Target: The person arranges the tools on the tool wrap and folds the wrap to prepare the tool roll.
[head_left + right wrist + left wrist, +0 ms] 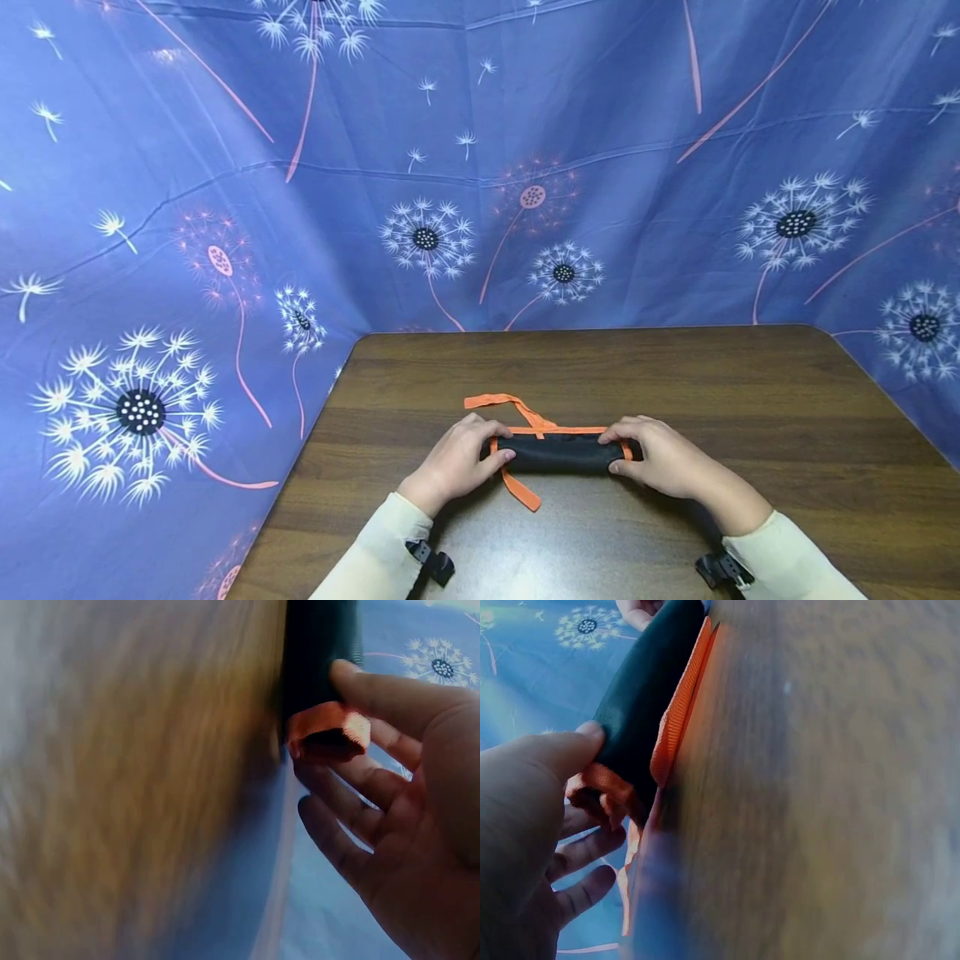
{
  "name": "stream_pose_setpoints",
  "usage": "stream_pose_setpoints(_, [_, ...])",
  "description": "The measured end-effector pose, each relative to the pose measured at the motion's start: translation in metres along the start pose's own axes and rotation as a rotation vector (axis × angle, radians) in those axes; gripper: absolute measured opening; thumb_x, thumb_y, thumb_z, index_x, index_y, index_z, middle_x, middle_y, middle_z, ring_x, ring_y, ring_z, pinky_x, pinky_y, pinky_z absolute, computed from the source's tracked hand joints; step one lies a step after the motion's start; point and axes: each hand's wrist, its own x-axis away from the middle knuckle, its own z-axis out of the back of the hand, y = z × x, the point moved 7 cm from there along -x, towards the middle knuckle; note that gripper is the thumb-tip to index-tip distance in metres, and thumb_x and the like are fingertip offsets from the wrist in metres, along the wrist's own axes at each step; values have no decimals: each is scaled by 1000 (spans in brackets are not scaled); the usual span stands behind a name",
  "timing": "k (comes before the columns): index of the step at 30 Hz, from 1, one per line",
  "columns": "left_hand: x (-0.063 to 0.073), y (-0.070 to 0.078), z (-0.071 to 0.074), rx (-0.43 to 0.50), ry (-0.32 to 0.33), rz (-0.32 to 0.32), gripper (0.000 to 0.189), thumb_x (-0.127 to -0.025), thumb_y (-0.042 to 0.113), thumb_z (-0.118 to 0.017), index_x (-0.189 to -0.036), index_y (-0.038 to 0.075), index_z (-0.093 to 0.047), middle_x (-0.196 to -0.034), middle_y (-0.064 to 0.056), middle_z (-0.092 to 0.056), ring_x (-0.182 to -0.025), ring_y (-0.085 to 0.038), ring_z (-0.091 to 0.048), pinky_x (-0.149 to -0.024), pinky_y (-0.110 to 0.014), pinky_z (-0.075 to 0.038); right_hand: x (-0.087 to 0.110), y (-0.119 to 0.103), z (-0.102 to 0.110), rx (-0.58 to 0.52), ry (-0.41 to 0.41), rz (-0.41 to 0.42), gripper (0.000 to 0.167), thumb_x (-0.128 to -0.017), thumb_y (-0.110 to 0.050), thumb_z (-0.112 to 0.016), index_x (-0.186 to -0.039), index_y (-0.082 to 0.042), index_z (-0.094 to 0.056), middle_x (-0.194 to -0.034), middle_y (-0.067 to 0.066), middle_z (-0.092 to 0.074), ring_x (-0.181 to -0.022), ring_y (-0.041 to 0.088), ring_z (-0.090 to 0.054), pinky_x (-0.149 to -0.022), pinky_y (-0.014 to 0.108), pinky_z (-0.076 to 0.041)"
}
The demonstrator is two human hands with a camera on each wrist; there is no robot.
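Note:
A black fabric roll (558, 456) with orange edging lies crosswise on the wooden table, in front of the person. My left hand (459, 460) grips its left end, thumb on the near side and fingers over the far side. At the opposite end my right hand (660, 457) holds the roll in the same way. One orange strap (495, 400) trails off behind the roll; another orange strap end (522, 492) sticks out in front near the left thumb. Orange binding (330, 724) rims the roll's open right end in the right wrist view, with layers curled inside.
The brown wooden table (750, 383) has rounded far corners. Behind it and along its left side hangs a blue cloth (630, 167) printed with dandelions. Black straps with small devices (435, 565) sit on the wrists over pale sleeves (378, 550).

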Motion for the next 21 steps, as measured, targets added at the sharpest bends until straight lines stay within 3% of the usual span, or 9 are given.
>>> stream_pose_setpoints(6, [-3, -5, -2, -12, 29, 32, 29, -106, 41, -62, -121, 20, -75, -112, 10, -65, -104, -10, -62, -89, -33, -52, -4, 7, -1, -75, -62, -74, 26, -99, -27, -75, -124, -19, -73, -119, -7, -68, -114, 23, -64, -94, 52, -51])
stream_pose_setpoints(11, [-3, -8, -2, -46, 32, 60, 36, -103, 46, -64, -129, 22, -69, -119, 7, -70, -112, -14, -64, -96, -38, -51, -11, 13, -4, -139, -111, -136, 26, -106, -25, -64, -128, -12, -71, -101, -9, -68, -89, 10, -63, -81, 40, -52])
stream_pose_setpoints(13, [-3, -10, -2, -53, 33, 85, 36, -102, 47, -66, -129, 23, -67, -117, 6, -70, -107, -13, -65, -92, -37, -52, -14, 14, -5, -143, -109, -143, 25, -108, -23, -61, -126, -10, -71, -93, -10, -66, -78, 5, -61, -76, 36, -51])
stream_pose_setpoints(16, [-4, -11, -1, -64, 39, 115, 29, -102, 45, -67, -124, 25, -66, -109, 7, -71, -97, -12, -64, -84, -35, -52, -15, 14, -3, -136, -75, -136, 22, -107, -19, -61, -122, -8, -73, -95, -9, -62, -75, 1, -58, -74, 33, -50])
stream_pose_setpoints(21, [-7, -11, 0, -51, 50, 136, 21, -104, 43, -65, -115, 26, -69, -100, 8, -71, -93, -13, -64, -79, -34, -52, -17, 14, -2, -141, -32, -135, 18, -107, -17, -61, -116, -8, -73, -84, -9, -60, -67, 2, -56, -73, 33, -50])
